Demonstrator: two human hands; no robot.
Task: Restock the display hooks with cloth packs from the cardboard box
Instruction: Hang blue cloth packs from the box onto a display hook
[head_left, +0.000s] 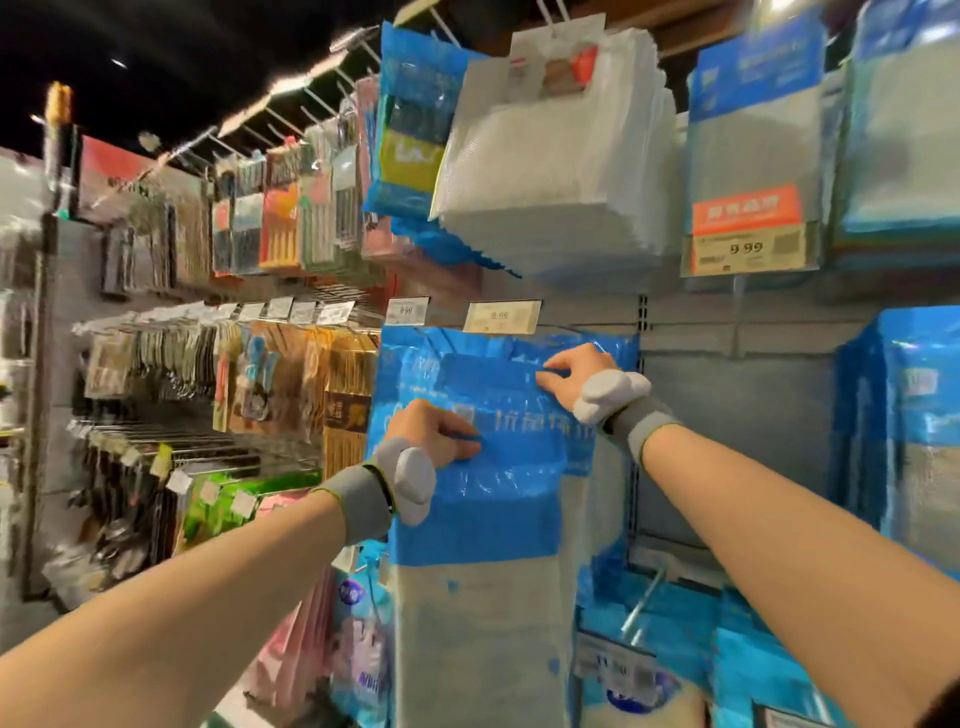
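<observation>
— You've one cloth pack (478, 519) there, and two hands on it: left hand (436, 431), right hand (571, 374).
— You also face two white price tags (405, 310) (501, 317) above it, one orange sign (748, 210), one metal hook (644, 603).

I am standing in a shop aisle: packaged goods (291, 228) hang in rows on wall hooks (311, 98) across the left of the frame, and price tags (502, 317) sit on the rails, one at upper right (748, 248) reading 9.99.
</observation>
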